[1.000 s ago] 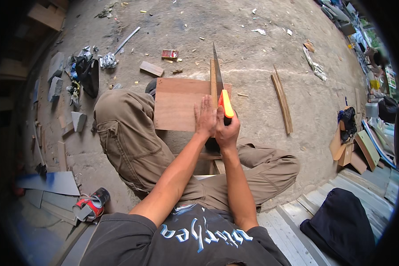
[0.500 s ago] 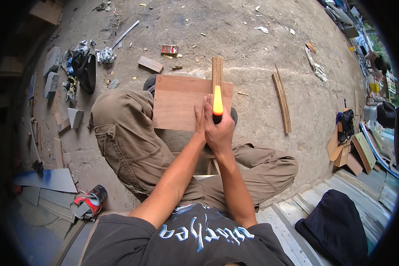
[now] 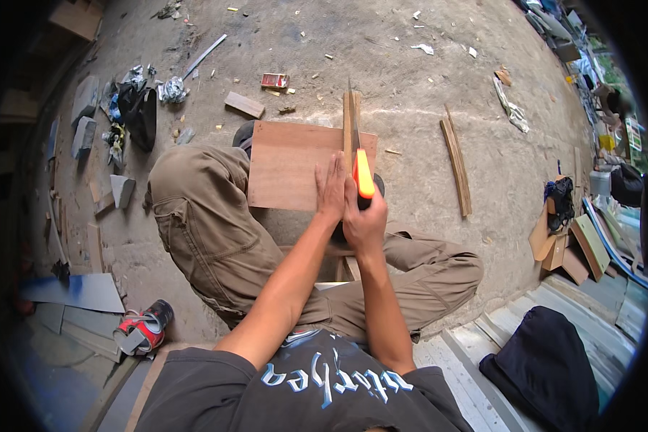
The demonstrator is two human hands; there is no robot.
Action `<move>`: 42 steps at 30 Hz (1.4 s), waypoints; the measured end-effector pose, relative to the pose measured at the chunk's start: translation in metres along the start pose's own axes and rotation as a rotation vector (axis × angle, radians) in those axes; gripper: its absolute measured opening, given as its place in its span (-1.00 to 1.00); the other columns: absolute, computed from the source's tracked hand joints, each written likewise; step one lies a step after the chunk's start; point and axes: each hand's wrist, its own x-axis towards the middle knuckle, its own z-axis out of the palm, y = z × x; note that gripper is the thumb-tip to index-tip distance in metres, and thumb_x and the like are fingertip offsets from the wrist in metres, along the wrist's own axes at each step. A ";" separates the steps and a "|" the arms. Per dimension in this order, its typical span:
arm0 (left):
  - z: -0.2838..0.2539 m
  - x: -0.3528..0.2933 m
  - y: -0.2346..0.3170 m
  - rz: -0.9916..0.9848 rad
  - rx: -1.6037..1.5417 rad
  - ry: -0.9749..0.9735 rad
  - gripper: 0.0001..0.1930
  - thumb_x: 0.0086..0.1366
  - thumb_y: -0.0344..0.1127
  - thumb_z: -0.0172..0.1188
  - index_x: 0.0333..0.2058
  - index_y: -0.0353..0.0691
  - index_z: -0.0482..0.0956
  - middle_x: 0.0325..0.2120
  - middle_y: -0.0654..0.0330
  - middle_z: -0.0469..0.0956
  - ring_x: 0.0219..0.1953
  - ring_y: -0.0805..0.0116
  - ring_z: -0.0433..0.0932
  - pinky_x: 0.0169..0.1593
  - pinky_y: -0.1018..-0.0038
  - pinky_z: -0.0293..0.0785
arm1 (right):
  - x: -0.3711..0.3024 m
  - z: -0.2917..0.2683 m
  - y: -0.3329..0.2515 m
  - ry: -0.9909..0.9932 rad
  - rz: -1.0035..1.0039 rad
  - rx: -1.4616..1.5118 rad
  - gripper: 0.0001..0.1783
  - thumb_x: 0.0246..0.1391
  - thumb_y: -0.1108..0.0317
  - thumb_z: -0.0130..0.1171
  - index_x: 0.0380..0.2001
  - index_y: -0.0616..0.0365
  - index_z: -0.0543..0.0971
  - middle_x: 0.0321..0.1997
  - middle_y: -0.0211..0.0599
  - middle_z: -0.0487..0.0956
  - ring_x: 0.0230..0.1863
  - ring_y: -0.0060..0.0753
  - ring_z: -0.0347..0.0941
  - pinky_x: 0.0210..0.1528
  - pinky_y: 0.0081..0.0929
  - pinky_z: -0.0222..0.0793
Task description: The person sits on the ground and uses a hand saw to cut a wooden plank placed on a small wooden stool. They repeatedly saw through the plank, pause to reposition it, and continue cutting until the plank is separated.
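Observation:
A handsaw [image 3: 364, 173] with a yellow-orange and black handle is in my right hand [image 3: 367, 219], fingers closed round the grip. Its thin blade points away from me along a narrow wood strip [image 3: 348, 119]. This strip lies lengthwise over the right part of a flat reddish-brown board [image 3: 284, 165], its far end past the board's edge. Flat on the board, close against the strip's left side, rests my left hand [image 3: 330, 189] with its fingers stretched out. My two hands are side by side. Where the teeth meet the wood is hard to make out.
Another long wood strip [image 3: 456, 169] lies on the floor to the right. Beyond the board are a small wood block [image 3: 245, 104] and a red box [image 3: 275, 81]. Grey stone chunks [image 3: 83, 137] and a black bag [image 3: 137, 115] are at left. Dark cloth [image 3: 543, 371] sits lower right.
The saw handle has come back toward me and turned slightly right, so the blade now shows beside the strip. My right hand moved with it; my left hand stays nearly in place.

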 end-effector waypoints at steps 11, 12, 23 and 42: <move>-0.010 0.003 0.015 0.102 -0.310 0.221 -0.25 0.39 -0.08 -0.14 0.43 -0.23 -0.17 0.46 0.06 -0.15 0.50 0.22 -0.20 0.44 -0.11 -0.48 | 0.011 0.008 -0.023 -0.046 0.077 -0.018 -0.66 0.28 0.24 0.15 -0.27 0.42 0.56 -0.49 -0.20 0.60 -0.44 -0.54 0.40 -0.35 -0.45 0.38; -0.010 0.001 0.017 0.105 -0.315 0.237 -0.26 0.40 -0.09 -0.15 0.43 -0.23 -0.19 0.47 0.08 -0.16 0.50 0.24 -0.21 0.44 -0.11 -0.48 | 0.006 0.007 -0.019 -0.022 0.067 -0.056 -0.66 0.27 0.24 0.15 -0.28 0.42 0.56 -0.49 -0.18 0.60 -0.45 -0.52 0.40 -0.35 -0.43 0.38; -0.036 0.025 0.013 -0.170 -0.169 -0.035 -0.37 0.42 -0.11 -0.16 0.38 -0.28 0.05 0.40 0.06 0.10 0.48 0.17 -0.08 0.43 -0.11 -0.47 | -0.026 -0.012 0.023 0.074 0.101 0.159 -0.68 0.29 0.22 0.15 -0.37 0.31 0.56 -0.65 -0.46 0.45 -0.60 -0.70 0.30 -0.55 -0.57 0.22; -0.006 0.017 0.014 -0.278 -0.170 0.116 -0.27 0.43 -0.18 -0.08 0.41 -0.32 -0.19 0.44 0.03 -0.07 0.48 0.16 -0.11 0.44 -0.11 -0.44 | -0.010 -0.011 0.013 -0.046 0.163 0.221 -0.63 0.27 0.21 0.18 -0.20 0.41 0.56 -0.47 -0.27 0.60 -0.43 -0.64 0.41 -0.38 -0.54 0.36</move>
